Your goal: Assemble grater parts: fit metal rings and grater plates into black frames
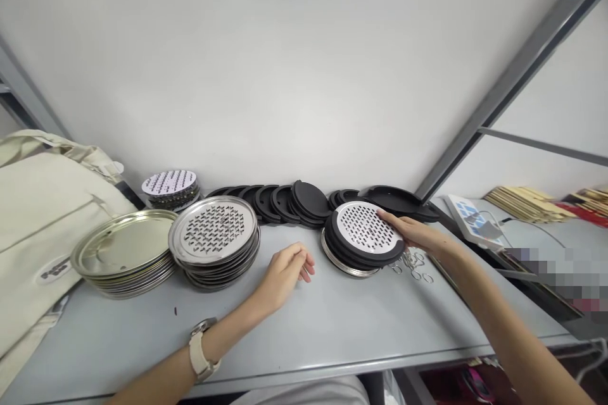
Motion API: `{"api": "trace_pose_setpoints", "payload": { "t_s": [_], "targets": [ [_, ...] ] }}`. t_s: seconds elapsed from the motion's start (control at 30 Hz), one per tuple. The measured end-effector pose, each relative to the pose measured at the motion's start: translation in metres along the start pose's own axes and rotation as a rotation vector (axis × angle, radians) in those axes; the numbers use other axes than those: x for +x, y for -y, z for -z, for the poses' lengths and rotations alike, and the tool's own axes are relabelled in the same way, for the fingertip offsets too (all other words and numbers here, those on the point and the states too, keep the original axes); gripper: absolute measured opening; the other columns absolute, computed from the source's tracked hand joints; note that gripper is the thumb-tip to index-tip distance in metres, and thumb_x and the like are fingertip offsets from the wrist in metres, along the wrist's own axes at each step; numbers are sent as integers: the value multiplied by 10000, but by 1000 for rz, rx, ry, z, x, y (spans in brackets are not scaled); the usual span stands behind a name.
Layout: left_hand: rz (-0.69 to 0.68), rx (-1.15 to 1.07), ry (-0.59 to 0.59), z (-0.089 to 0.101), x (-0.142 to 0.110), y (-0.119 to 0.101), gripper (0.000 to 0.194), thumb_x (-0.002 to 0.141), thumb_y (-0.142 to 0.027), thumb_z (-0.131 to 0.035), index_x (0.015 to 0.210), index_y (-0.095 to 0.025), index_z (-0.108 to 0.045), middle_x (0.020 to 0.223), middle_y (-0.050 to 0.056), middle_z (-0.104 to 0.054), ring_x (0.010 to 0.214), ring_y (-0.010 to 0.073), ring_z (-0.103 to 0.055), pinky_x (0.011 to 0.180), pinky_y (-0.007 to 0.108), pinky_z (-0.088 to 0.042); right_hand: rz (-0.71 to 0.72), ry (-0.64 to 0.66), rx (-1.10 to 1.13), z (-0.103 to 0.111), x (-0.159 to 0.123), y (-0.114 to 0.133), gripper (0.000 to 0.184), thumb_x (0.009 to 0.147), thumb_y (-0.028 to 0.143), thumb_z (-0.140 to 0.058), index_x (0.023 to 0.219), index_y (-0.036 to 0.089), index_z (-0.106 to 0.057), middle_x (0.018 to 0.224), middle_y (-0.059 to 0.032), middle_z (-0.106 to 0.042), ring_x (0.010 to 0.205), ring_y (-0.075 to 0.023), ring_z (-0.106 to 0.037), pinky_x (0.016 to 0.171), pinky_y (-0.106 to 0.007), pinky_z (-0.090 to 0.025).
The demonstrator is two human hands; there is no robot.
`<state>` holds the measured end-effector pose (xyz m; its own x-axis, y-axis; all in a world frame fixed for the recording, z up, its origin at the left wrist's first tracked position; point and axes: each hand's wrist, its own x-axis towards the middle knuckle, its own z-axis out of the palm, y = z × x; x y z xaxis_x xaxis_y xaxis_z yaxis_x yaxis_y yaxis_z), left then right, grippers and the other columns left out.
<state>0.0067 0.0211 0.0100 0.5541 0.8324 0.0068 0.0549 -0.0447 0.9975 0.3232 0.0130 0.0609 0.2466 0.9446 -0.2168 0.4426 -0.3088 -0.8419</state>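
Observation:
My right hand [413, 234] grips the right edge of a round metal grater plate [368, 226] with a black rim, its fingers partly hidden. This plate tops a stack of black rings [361, 257], with a silver rim below. Left of the stack, my left hand [285, 271] hovers over the table with fingers loosely curled in; nothing shows in it. Nearest to that hand is a stack of silver grater plates [221, 231]. Farther left stands a stack of shiny round metal lids or trays [126, 243].
Black round pieces [311, 200] lean in a row along the wall. Small perforated discs [170, 183] are piled at the back left. Metal rings [415, 266] lie right of the right stack. A cream bag [47, 202] fills the left side; a grey frame post [503, 88] rises at right.

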Motion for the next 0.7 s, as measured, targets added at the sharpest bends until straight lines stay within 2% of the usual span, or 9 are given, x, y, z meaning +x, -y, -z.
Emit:
{"api": "trace_pose_setpoints", "payload": {
  "t_s": [0.17,0.23,0.33,0.53,0.6,0.7],
  "targets": [
    [3,29,5,0,-1,2,300,898,-393,-384,779,-168,-543,750,40,-613,649,141,-578,657,273,-431,13,233,-199,8,-1,5,660,769,758,-477,501,161,-560,442,-14,-524,428,-124,-479,412,-238,-367],
    [1,42,8,0,-2,2,291,897,-382,-388,774,-168,-543,748,40,-611,647,140,-576,653,271,-430,38,254,-237,9,-1,3,673,762,783,-450,476,176,-504,406,5,-464,416,-117,-438,427,-245,-356],
    [-3,55,8,-1,-3,1,276,895,-358,-390,769,-167,-542,743,37,-609,642,138,-575,648,268,-429,72,208,-249,6,-3,0,667,759,791,-444,465,192,-444,396,28,-400,418,-106,-385,461,-250,-365],
    [-1,58,16,-2,-3,2,263,890,-324,-390,752,-162,-544,727,33,-600,634,136,-574,632,263,-427,36,49,-121,2,-3,-3,579,702,727,-601,538,172,-572,524,-21,-562,502,-140,-504,503,-263,-414],
    [1,58,20,-2,-2,2,261,888,-314,-392,745,-160,-546,718,33,-599,632,136,-574,629,262,-427,13,54,-47,3,-1,-5,574,694,708,-626,582,146,-634,561,-43,-616,534,-151,-551,529,-267,-447],
    [1,52,23,-2,-3,3,260,890,-306,-394,742,-159,-550,707,30,-599,626,133,-575,623,258,-427,-1,147,81,5,0,-7,553,715,659,-651,707,110,-717,695,-79,-702,633,-164,-624,635,-274,-509]
  ]
}}
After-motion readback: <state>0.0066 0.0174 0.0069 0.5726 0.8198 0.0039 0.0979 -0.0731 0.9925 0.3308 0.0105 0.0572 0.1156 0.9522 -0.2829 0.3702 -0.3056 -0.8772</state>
